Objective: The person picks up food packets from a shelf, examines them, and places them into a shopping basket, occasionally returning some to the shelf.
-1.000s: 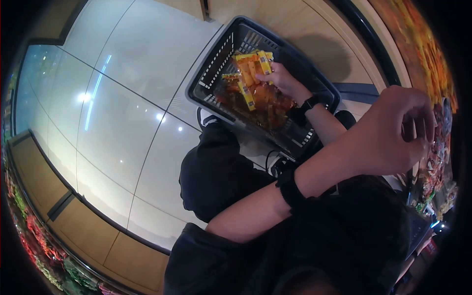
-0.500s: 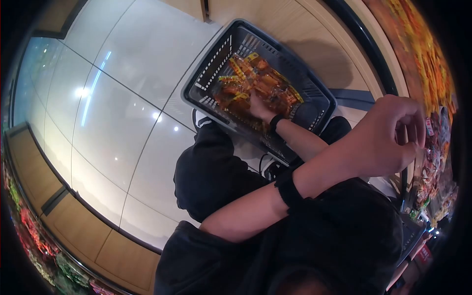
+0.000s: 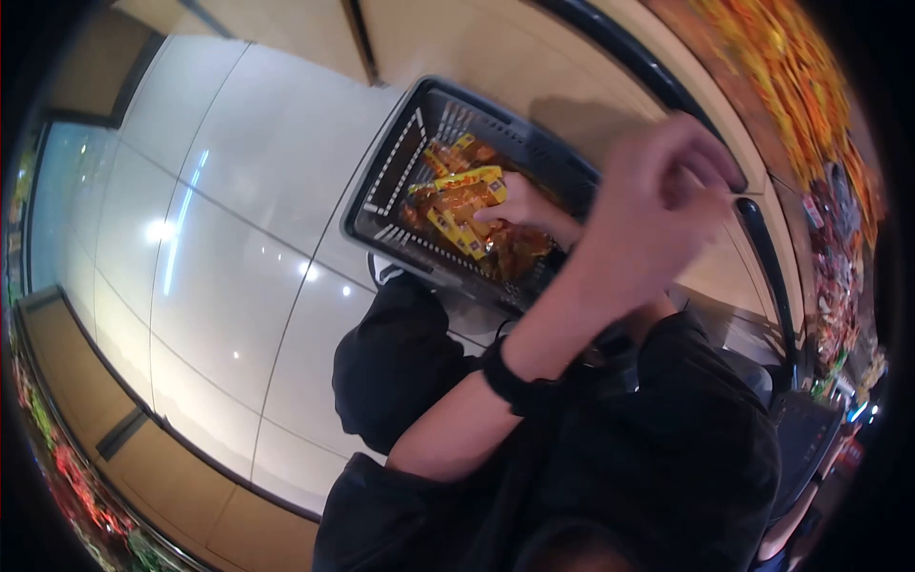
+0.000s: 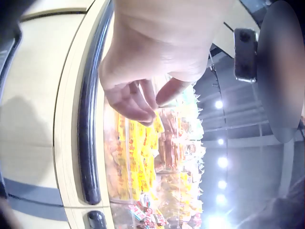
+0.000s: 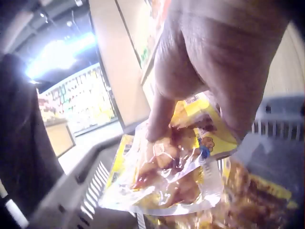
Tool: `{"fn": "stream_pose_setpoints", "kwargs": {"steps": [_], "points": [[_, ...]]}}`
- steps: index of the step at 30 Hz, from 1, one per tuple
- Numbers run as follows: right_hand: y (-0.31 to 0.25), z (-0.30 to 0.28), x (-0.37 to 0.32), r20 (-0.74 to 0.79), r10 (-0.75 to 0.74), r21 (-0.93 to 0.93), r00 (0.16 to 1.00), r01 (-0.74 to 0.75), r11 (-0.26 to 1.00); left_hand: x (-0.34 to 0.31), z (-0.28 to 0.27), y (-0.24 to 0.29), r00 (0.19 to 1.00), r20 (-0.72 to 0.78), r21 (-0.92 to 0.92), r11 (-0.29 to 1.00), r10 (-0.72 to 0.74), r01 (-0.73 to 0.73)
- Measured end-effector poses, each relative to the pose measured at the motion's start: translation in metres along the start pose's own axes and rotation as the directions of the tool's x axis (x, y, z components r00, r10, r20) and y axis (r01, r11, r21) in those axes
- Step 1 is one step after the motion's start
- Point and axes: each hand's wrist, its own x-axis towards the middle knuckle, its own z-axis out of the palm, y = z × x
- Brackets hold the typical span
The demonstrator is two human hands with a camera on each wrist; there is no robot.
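Observation:
Down in the grey shopping basket (image 3: 357,214), my right hand (image 3: 522,205) pinches a clear and yellow snack packet (image 3: 467,202) between thumb and fingers. The right wrist view shows the packet's (image 5: 167,162) glossy reddish-brown food through its film. More yellow-edged packets (image 5: 257,191) lie beneath it in the basket. My left hand (image 3: 658,205), blurred in the head view, is raised between the basket and the counter. Its fingers (image 4: 131,102) hang loosely curled with nothing between them, and piled yellow packets (image 4: 138,157) show behind it in the left wrist view.
A wooden counter (image 3: 467,48) with a dark rounded rail (image 4: 90,124) stands beside the basket. Heaped packaged snacks (image 3: 791,76) line its top. Pale tiled floor (image 3: 257,181) stretches away to the left, and another wooden display unit (image 3: 181,458) runs along the lower left.
My right hand reached down among the packets and now holds one up in the basket again. The left hand has moved left, nearer the basket in the head view.

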Motion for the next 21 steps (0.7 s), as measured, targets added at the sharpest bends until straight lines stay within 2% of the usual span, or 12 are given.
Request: {"fn": "stream_pose_setpoints", "kwargs": {"steps": [2, 4, 5, 7, 9, 11, 12, 14, 16, 17, 19, 21], "points": [[-0.121, -0.020, -0.053, -0.117, 0.074, 0.064, 0.990, -0.067, 0.996, -0.001, -0.011, 0.002, 0.963, -0.207, 0.161, 0.977, 0.170, -0.138], [-0.179, -0.049, -0.098, -0.070, -0.131, 0.597, 0.989, 0.147, 0.788, -0.001, -0.028, 0.018, 0.914, -0.264, 0.231, 0.941, 0.307, -0.249], [-0.192, -0.061, -0.109, -0.110, -0.142, 0.582, 0.984, 0.180, 0.793, -0.003, -0.037, 0.027, 0.894, -0.294, 0.314, 0.918, 0.338, -0.244], [-0.214, -0.083, -0.132, -0.090, 0.005, 0.421, 0.996, 0.034, 0.906, -0.007, -0.047, 0.036, 0.859, -0.349, 0.423, 0.881, 0.374, -0.212], [-0.246, -0.098, -0.162, -0.181, -0.039, 0.429, 0.983, 0.114, 0.896, -0.008, -0.042, 0.034, 0.860, -0.341, 0.444, 0.871, 0.379, -0.209], [-0.278, -0.107, -0.187, -0.253, -0.066, 0.451, 0.965, 0.178, 0.874, -0.012, -0.033, 0.033, 0.978, -0.186, -0.077, 0.994, -0.091, 0.078], [-0.282, -0.108, -0.192, -0.280, -0.081, 0.444, 0.957, 0.203, 0.873, -0.014, -0.040, 0.019, 0.985, 0.026, -0.296, 0.940, -0.171, 0.171], [-0.286, -0.106, -0.197, -0.377, -0.164, 0.302, 0.912, 0.288, 0.909, -0.021, -0.025, 0.000, 0.975, 0.030, -0.316, 0.923, -0.220, 0.218], [-0.281, -0.107, -0.201, -0.409, -0.123, 0.208, 0.904, 0.224, 0.952, -0.015, -0.015, 0.000, 0.952, 0.104, -0.288, 0.907, -0.289, 0.307], [-0.275, -0.107, -0.201, -0.467, -0.180, 0.012, 0.866, 0.209, 0.978, -0.014, -0.011, -0.001, 0.921, 0.153, -0.278, 0.879, -0.357, 0.387], [-0.270, -0.107, -0.204, -0.557, -0.305, -0.332, 0.773, 0.130, 0.934, -0.014, -0.005, -0.002, 0.926, 0.158, -0.333, 0.865, -0.342, 0.376], [-0.273, -0.115, -0.208, -0.563, -0.353, -0.358, 0.747, 0.164, 0.919, -0.012, -0.003, -0.005, 0.947, 0.105, -0.403, 0.858, -0.302, 0.318]]}}
